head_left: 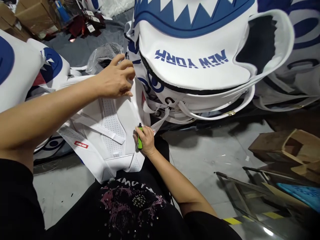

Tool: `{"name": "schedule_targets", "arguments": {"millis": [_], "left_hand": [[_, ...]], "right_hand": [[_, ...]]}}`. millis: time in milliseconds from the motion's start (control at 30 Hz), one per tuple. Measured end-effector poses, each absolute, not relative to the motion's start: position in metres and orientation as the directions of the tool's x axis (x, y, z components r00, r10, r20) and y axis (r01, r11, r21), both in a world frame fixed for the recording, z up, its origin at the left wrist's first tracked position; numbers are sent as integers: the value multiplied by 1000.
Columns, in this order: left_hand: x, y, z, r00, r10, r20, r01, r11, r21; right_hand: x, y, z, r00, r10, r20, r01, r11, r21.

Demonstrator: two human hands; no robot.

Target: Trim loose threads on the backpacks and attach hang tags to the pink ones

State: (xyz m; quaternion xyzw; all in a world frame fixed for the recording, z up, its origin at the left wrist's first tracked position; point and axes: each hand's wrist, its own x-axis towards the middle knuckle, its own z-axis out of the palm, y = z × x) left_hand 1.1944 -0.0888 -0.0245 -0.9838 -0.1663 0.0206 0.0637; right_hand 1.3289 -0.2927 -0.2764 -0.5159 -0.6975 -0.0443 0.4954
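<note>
A white bag piece point(125, 116) with dotted mesh panels, straps and a small red label point(81, 144) lies against my body. Over its upper edge is my left hand point(118, 76), its fingers spread and bent; nothing shows between them. My right hand point(146, 140) is at the piece's right edge, closed around a green tool with a black tip point(140, 138), which stands upright. Just beyond sits a large white and blue bag point(192, 73) with "NEW YORK" lettering, upside down from here, and a looped white handle point(217, 116).
More white and blue bags lie at the left point(17, 66) and far right point(305, 36). Cardboard boxes stand at the back left point(37, 16) and on the right point(287, 146). A metal frame point(237, 193) is at the lower right, on a grey floor point(200, 160).
</note>
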Motion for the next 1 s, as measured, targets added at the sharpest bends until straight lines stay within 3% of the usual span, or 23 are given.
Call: {"name": "schedule_targets", "arguments": {"millis": [67,133,233,300,367,467,633,833,1000], "left_hand": [[1193,-106,-36,946,325,-4,321,-936,-144],[1192,-125,-57,952,306,6,304,-945,-118],[1193,-150,-88,941,331,70,334,-942,-28],[1193,-161,-102,916,379,134,382,-924,-2],[1192,-169,-113,896,407,179,416,-909,-15],[1182,-177,-128,896,383,227,394,-919,-4],[1161,-181,-156,865,249,435,252,-966,52],[1159,-178,-170,872,298,388,269,-955,128],[1158,-176,-175,855,282,436,251,-960,128]], "right_hand": [[1329,-297,-263,85,682,727,710,470,-524],[1329,-302,-246,216,727,651,599,428,-677],[1331,-305,-221,407,831,378,244,300,-922],[1333,-302,-208,458,866,202,-1,227,-974],[1334,-296,-199,494,863,105,-111,182,-977],[1334,-289,-192,559,824,92,-76,161,-984],[1329,-287,-192,614,776,142,20,165,-986],[1324,-288,-196,554,810,193,169,118,-979],[1328,-287,-194,475,840,263,356,90,-930]]}}
